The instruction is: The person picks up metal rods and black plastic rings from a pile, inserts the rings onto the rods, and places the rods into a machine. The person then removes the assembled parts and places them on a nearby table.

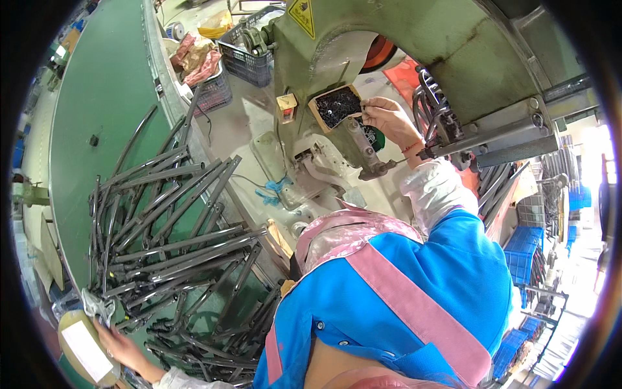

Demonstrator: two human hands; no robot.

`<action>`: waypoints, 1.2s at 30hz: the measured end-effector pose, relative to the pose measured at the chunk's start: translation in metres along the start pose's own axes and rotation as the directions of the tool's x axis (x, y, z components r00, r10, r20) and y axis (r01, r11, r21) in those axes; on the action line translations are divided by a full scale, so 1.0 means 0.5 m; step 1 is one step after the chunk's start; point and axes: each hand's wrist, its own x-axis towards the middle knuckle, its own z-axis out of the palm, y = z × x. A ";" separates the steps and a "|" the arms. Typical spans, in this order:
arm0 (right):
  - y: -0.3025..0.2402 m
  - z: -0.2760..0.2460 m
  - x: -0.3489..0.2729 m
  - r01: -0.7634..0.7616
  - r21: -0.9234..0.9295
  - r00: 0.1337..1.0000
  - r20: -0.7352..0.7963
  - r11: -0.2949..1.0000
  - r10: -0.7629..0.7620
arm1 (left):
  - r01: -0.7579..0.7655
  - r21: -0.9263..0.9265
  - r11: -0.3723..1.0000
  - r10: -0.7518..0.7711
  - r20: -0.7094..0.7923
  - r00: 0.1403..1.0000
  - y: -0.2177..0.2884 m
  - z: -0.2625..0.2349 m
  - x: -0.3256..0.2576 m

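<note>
My right hand (387,117) is at the right edge of an open box (317,115) filled with small black parts (338,106). Its thumb and fingers are pinched together, and whatever sits between them is too small to name. Behind and around it rises a green machine (363,39), with a metal arm (363,146) just below the box. Far to the lower left, my left hand (123,350) has its fingers drawn together beside a light grey piece (97,306) and a rounded tan object (72,324) with a white label. Its fingertips are partly hidden, so its hold is unclear.
Many dark metal tubes (175,253) lie heaped on the green belt (97,78) at my left. Crates (249,61) stand at the back. More tubes (499,188) and blue crates (523,249) are on the right. A small carton (286,107) sits left of the parts box.
</note>
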 end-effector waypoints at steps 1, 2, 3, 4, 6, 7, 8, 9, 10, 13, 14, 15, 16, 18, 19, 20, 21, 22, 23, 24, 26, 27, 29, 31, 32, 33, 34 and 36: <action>0.003 -0.005 0.004 0.013 0.045 1.000 0.007 0.999 -0.013 | -0.012 -0.105 0.994 0.023 0.102 0.995 0.053 -0.006 0.005; 0.007 -0.013 0.003 0.020 0.070 0.999 0.038 0.997 -0.022 | -0.275 -0.153 0.949 0.276 -0.019 0.961 0.201 -0.048 0.042; 0.006 -0.020 -0.002 0.030 0.092 0.997 0.068 0.995 -0.036 | -0.378 -0.261 0.888 0.392 -0.001 0.920 0.285 -0.068 0.051; 0.007 -0.029 -0.010 0.040 0.117 0.994 0.095 0.992 -0.051 | -0.393 -0.368 0.843 0.440 0.050 0.897 0.357 -0.080 0.049; 0.004 -0.058 -0.036 0.043 0.161 0.987 0.143 0.986 -0.067 | -0.378 -0.505 0.776 0.527 0.189 0.829 0.496 -0.121 0.045; -0.003 -0.098 -0.062 0.047 0.224 0.956 0.271 0.973 -0.108 | -0.406 -0.490 0.772 0.564 0.231 0.793 0.542 -0.123 0.037; -0.007 -0.138 -0.084 0.029 0.285 0.905 0.400 0.958 -0.146 | -0.449 -0.539 0.713 0.623 0.192 0.759 0.587 -0.137 0.028; -0.019 -0.171 -0.124 0.079 0.274 0.930 0.326 0.958 -0.170 | -0.483 -0.592 0.645 0.675 0.147 0.723 0.628 -0.144 0.020; -0.030 -0.202 -0.159 0.125 0.259 0.947 0.256 0.958 -0.192 | -0.450 -0.639 0.624 0.692 0.184 0.698 0.654 -0.149 0.010; -0.031 -0.345 -0.262 0.136 -0.003 0.925 -0.358 0.991 -0.128 | -0.424 -0.719 0.550 0.749 0.201 0.631 0.736 -0.154 -0.014; -0.053 -0.403 -0.316 0.116 -0.049 0.918 -0.376 0.992 -0.126 | -0.411 -0.732 0.543 0.758 0.216 0.616 0.766 -0.156 -0.021; -0.060 -0.457 -0.370 0.116 -0.057 0.865 -0.485 0.992 -0.129 | -0.399 -0.744 0.536 0.767 0.231 0.599 0.798 -0.160 -0.026; -0.060 -0.514 -0.421 0.113 -0.071 0.788 -0.602 0.991 -0.133 | -0.405 -0.765 0.501 0.781 0.199 0.592 0.829 -0.162 -0.031; -0.034 -0.658 -0.509 0.018 -0.161 0.618 -0.774 0.987 -0.137 | -0.403 -0.791 0.460 0.811 0.190 0.553 0.887 -0.170 -0.038; -0.020 -0.707 -0.530 -0.075 -0.207 0.534 -0.834 0.975 -0.136 | -0.398 -0.800 0.449 0.817 0.189 0.544 0.907 -0.175 -0.050; -0.003 -0.749 -0.540 -0.148 -0.248 0.497 -0.856 0.957 -0.145 | -0.386 -0.811 0.441 0.823 0.194 0.533 0.932 -0.180 -0.059; 0.005 -0.777 -0.544 -0.225 -0.286 0.466 -0.871 0.932 -0.155 | -0.384 -0.826 0.412 0.831 0.168 0.530 0.953 -0.180 -0.069; 0.006 -0.804 -0.556 -0.392 -0.548 0.435 -0.818 0.739 -0.376 | -0.381 -0.841 0.383 0.837 0.142 0.529 0.975 -0.176 -0.077; 0.010 -0.815 -0.553 -0.528 -0.725 0.465 -0.683 0.443 -0.563 | -0.367 -0.852 0.374 0.831 0.132 0.540 0.990 -0.172 -0.090; -0.003 -0.800 -0.528 -0.597 -0.799 0.543 -0.475 0.080 -0.693 | -0.336 -0.853 0.399 0.818 0.165 0.551 1.007 -0.166 -0.104; -0.077 -0.716 -0.507 -0.481 -0.851 0.547 -0.478 0.210 -0.687 | -0.331 -0.848 0.414 0.822 0.192 0.536 1.036 -0.157 -0.126; -0.121 -0.659 -0.491 -0.430 -0.857 0.544 -0.497 0.285 -0.676 | -0.362 -0.825 0.434 0.828 0.208 0.520 1.044 -0.147 -0.136; -0.171 -0.588 -0.442 -0.246 -0.938 0.615 -0.344 0.243 -0.709 | -0.348 -0.828 0.440 0.830 0.226 0.510 1.055 -0.144 -0.149; -0.185 -0.492 -0.354 0.088 -0.910 0.714 -0.225 0.405 -0.663 | -0.356 -0.820 0.448 0.830 0.233 0.507 1.048 -0.107 -0.170; -0.196 -0.402 -0.313 0.097 -0.921 0.797 -0.155 0.377 -0.583 | -0.366 -0.804 0.469 0.814 0.232 0.533 1.044 -0.104 -0.176; -0.188 -0.340 -0.269 0.004 -0.968 0.874 -0.118 0.250 -0.471 | -0.384 -0.790 0.478 0.806 0.221 0.548 1.041 -0.101 -0.178; -0.138 -0.331 -0.198 0.281 -0.948 0.786 0.137 0.151 -0.603 | -0.385 -0.787 0.483 0.791 0.202 0.578 1.035 -0.098 -0.179; -0.058 -0.286 -0.057 0.535 -0.845 0.670 0.413 0.016 -0.616 | -0.383 -0.779 0.497 0.751 0.165 0.639 1.021 -0.092 -0.185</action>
